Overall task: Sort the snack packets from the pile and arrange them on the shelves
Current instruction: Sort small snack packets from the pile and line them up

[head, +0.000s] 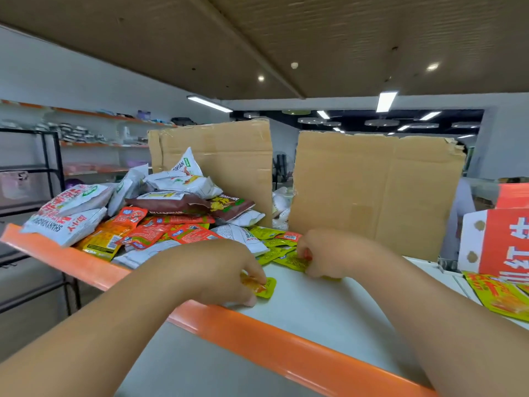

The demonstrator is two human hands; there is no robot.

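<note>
Head view. Shelf (pixel 329 308), white with an orange edge. Pile (pixel 171 204) at far left. Left hand (pixel 226 270) pinches small yellow packet (pixel 269 287), mostly covered, axis unclear. Right hand (pixel 329 250) pinches second yellow packet (pixel 294 263), long axis left-right, print unreadable.

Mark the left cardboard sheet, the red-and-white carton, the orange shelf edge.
left cardboard sheet (pixel 229 156): head view, bare centre.
red-and-white carton (pixel 499 234): head view, front face.
orange shelf edge (pixel 257 330): head view, front lip.

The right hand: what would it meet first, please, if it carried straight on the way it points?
Likely the yellow-green packets just beyond the right hand, at the edge of the pile; depth is unclear.
</note>
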